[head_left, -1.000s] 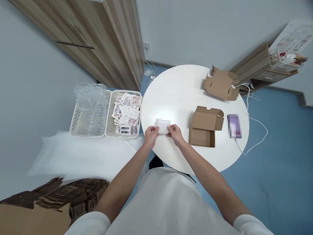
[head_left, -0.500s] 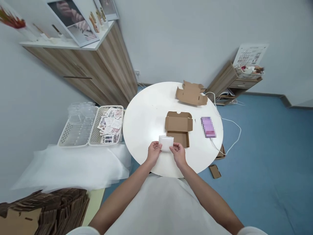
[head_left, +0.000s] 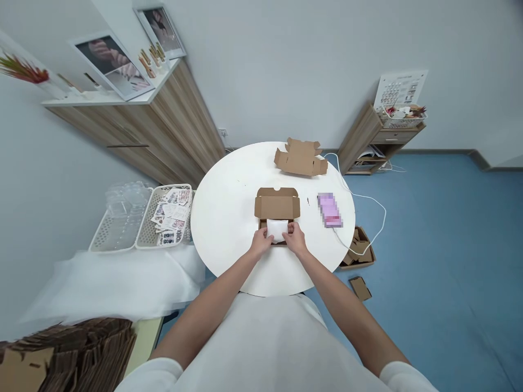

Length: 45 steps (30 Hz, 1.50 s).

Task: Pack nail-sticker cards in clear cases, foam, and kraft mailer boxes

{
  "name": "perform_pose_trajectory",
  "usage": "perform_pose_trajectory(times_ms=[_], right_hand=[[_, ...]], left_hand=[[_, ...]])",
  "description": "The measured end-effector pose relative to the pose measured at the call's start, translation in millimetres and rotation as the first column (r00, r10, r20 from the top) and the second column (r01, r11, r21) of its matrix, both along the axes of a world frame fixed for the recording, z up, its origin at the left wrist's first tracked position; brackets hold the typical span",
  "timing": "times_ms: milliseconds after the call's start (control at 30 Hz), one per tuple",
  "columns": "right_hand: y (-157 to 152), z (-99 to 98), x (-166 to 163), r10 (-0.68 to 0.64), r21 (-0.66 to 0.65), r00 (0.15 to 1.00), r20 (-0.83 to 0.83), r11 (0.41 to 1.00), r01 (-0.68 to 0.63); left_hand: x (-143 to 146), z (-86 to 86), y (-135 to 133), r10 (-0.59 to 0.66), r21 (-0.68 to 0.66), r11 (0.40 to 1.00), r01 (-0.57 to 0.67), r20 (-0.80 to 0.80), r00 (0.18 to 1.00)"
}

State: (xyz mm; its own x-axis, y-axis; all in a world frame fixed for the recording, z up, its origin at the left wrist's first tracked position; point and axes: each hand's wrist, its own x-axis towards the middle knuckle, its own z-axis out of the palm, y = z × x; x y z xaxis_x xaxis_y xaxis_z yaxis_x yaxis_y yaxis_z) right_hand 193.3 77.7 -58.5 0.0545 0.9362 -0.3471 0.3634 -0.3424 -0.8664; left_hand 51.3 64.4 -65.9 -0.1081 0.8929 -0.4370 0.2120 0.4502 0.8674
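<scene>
A small white wrapped packet [head_left: 277, 229] lies inside the open brown cardboard box [head_left: 277, 206] on the round white table [head_left: 229, 218]. My left hand [head_left: 261, 243] grips the packet's left edge and my right hand [head_left: 295, 239] grips its right edge, fingers curled on it. The box's lid stands open behind the packet. A second, unfolded cardboard box [head_left: 300, 158] lies at the table's far side.
A purple phone [head_left: 329, 209] with a white cable lies right of the box. Two white baskets [head_left: 139, 220] hold clear plastic cases and printed cards on the left. White foam sheets [head_left: 110, 283] and stacked flat cardboard [head_left: 77, 354] lie near left. Cardboard pieces sit on the blue floor.
Both hands carried the white packet from the bare table to the right and set it into the open box. The camera view also shifted, so the table sits more central.
</scene>
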Motion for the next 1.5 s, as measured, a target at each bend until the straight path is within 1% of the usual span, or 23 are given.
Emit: perform_pose_trajectory(times_ms=[167, 233, 400, 567, 667, 767, 867, 933, 1000, 1033, 1100, 1133, 1200, 1300, 1400, 1467, 1500], right_hand=[[8.7, -8.0, -1.7, 0.118, -0.040, 0.971, 0.209, 0.993, -0.112], [9.8, -9.5, -2.9, 0.158, -0.058, 0.947, 0.281, 0.987, -0.147], [11.0, -10.7, -6.2, 0.258, -0.082, 0.862, 0.437, 0.965, -0.247], [7.3, -10.4, -6.1, 0.341, -0.071, 0.774, 0.534, 0.930, -0.361], [2.4, -8.0, -1.3, 0.354, -0.007, 0.768, 0.534, 0.910, -0.415], [-1.7, -4.4, 8.1, 0.325, 0.118, 0.818, 0.474, 0.898, -0.425], [-0.6, -1.4, 21.9, 0.282, 0.232, 0.886, 0.367, 0.895, -0.381], [6.3, -0.2, 33.2, 0.223, 0.269, 0.932, 0.285, 0.915, -0.301], [19.1, 0.7, 45.3, 0.117, 0.250, 0.971, 0.208, 0.954, -0.168], [27.6, 1.1, 51.4, 0.051, 0.216, 0.984, 0.170, 0.972, -0.088], [46.7, 2.2, 62.2, -0.045, 0.102, 0.997, 0.067, 0.994, 0.038], [56.4, 2.7, 66.5, -0.071, 0.027, 0.997, -0.010, 0.997, 0.071], [73.5, 3.8, 71.7, -0.105, -0.122, 0.980, -0.172, 0.989, 0.085], [89.3, 5.8, 68.6, -0.128, -0.250, 0.936, -0.328, 0.967, 0.044], [93.7, 9.4, 54.5, -0.025, -0.288, 0.913, -0.406, 0.952, -0.102], [93.7, 12.4, 44.1, 0.058, -0.261, 0.896, -0.441, 0.946, -0.190], [93.4, 13.7, 39.8, 0.087, -0.237, 0.888, -0.452, 0.948, -0.214]], left_hand=[[2.7, -3.7, 7.4, -0.065, -0.116, 0.992, 0.052, -0.109, 0.992], [2.5, -3.9, 9.3, -0.076, -0.134, 0.989, 0.058, -0.131, 0.988], [1.0, -4.5, 10.4, -0.058, -0.155, 0.987, 0.034, -0.151, 0.987], [0.3, -6.1, 2.3, -0.022, -0.144, 0.990, 0.006, -0.111, 0.994], [-1.6, -6.7, -3.8, 0.030, -0.071, 0.997, -0.031, -0.010, 0.999], [-8.7, -6.0, -7.1, 0.133, -0.024, 0.991, -0.131, 0.062, 0.989], [-22.2, -3.7, -4.8, 0.225, 0.004, 0.974, -0.225, 0.021, 0.974], [-33.2, -1.1, 0.8, 0.292, 0.032, 0.956, -0.292, -0.019, 0.956], [-43.9, 2.2, 9.5, 0.342, 0.040, 0.939, -0.340, -0.047, 0.938], [-48.6, 4.0, 14.8, 0.350, 0.035, 0.937, -0.348, -0.051, 0.935], [-55.7, 7.6, 25.9, 0.341, 0.018, 0.940, -0.341, -0.030, 0.940], [-58.0, 9.2, 31.2, 0.334, 0.005, 0.943, -0.334, -0.004, 0.943], [-59.3, 11.3, 39.5, 0.325, -0.046, 0.946, -0.322, 0.086, 0.942], [-54.6, 12.0, 44.6, 0.341, -0.149, 0.938, -0.314, 0.218, 0.914], [-47.8, 12.6, 44.2, 0.330, -0.170, 0.941, -0.291, 0.282, 0.901], [-45.9, 14.5, 44.0, 0.296, -0.139, 0.954, -0.264, 0.318, 0.901], [-46.3, 15.9, 44.2, 0.274, -0.117, 0.961, -0.250, 0.327, 0.904]])
